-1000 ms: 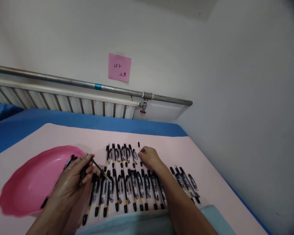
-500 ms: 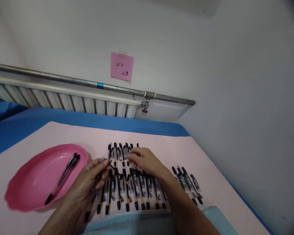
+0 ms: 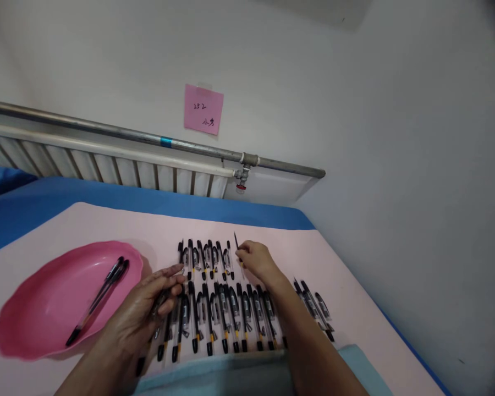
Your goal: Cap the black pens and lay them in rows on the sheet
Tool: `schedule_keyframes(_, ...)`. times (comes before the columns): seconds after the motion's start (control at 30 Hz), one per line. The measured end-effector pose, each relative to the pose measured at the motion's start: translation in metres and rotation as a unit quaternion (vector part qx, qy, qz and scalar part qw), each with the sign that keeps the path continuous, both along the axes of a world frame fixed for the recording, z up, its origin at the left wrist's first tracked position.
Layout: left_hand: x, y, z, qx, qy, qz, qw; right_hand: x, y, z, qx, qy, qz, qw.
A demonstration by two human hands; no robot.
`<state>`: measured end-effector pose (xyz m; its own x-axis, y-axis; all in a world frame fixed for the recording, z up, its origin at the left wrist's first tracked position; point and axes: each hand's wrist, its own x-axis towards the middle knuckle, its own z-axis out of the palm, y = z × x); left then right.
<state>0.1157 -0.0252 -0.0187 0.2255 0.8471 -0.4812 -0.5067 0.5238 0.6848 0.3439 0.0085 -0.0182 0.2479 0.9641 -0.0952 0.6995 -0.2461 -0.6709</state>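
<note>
Several black pens lie in two rows (image 3: 218,308) on a pale pink sheet (image 3: 346,308). My right hand (image 3: 258,263) is closed on a thin pen refill (image 3: 236,241), whose tip points up at the right end of the far row (image 3: 206,256). My left hand (image 3: 148,305) hovers over the left end of the near row, fingers curled around a pen part (image 3: 161,300). A pink bowl (image 3: 37,313) to the left holds two black pens (image 3: 101,297).
A smaller group of pens (image 3: 315,308) lies at the right. Blue cloth (image 3: 107,201) covers the table's far side. A radiator (image 3: 107,168) and pipe run along the wall, with a pink note (image 3: 203,109) above. Light blue fabric (image 3: 231,377) lies at the near edge.
My hands met over the rows, then the right hand carried the thin refill from my left hand back to the far row's right end. My left hand stayed over the near row.
</note>
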Motion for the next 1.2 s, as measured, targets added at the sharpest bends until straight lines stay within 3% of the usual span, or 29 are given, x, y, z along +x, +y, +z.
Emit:
schedule_keyframes(0.17, 0.000, -0.002, -0.004, -0.033, -0.014, -0.034, 0.999, 0.015, 0.009, -0.023, -0.030, -0.025, -0.006, 0.999)
schedule_keyframes(0.33, 0.000, -0.004, -0.012, -0.043, -0.039, -0.063, 0.996, 0.012, 0.010, -0.033, -0.039, -0.013, 0.000, 0.999)
schedule_keyframes(0.47, 0.003, -0.007, -0.005, -0.048, -0.010, -0.069, 0.996, 0.013, 0.010, -0.028, -0.025, -0.010, 0.000, 1.000)
schedule_keyframes(0.57, 0.005, -0.011, 0.001, -0.040, -0.011, -0.069, 0.997, 0.002, 0.003, -0.010, 0.011, -0.010, 0.015, 1.000)
schedule_keyframes(0.6, 0.006, -0.012, 0.002, -0.035, -0.018, -0.073, 0.997, -0.006, -0.001, -0.001, 0.029, -0.007, 0.031, 0.999)
schedule_keyframes(0.7, 0.007, -0.013, 0.001, -0.018, -0.042, -0.093, 0.995, -0.036, -0.021, 0.024, 0.139, 0.022, 0.196, 0.970)
schedule_keyframes(0.77, 0.007, -0.012, -0.002, 0.007, -0.055, -0.104, 0.993, -0.056, -0.035, 0.033, 0.163, 0.025, 0.305, 0.938)
schedule_keyframes(0.83, 0.008, -0.011, -0.004, 0.031, -0.065, -0.117, 0.991, -0.071, -0.046, 0.034, 0.162, -0.018, 0.347, 0.924)
schedule_keyframes(1.03, 0.012, -0.015, -0.006, 0.051, -0.079, -0.141, 0.986, -0.086, -0.057, 0.014, 0.139, -0.140, 0.329, 0.924)
schedule_keyframes(1.13, 0.010, -0.016, -0.007, 0.043, -0.066, -0.129, 0.989, -0.081, -0.052, 0.015, 0.139, -0.089, 0.310, 0.936)
schedule_keyframes(1.2, 0.008, -0.014, -0.008, 0.029, -0.053, -0.109, 0.992, -0.067, -0.042, 0.019, 0.116, -0.029, 0.260, 0.958)
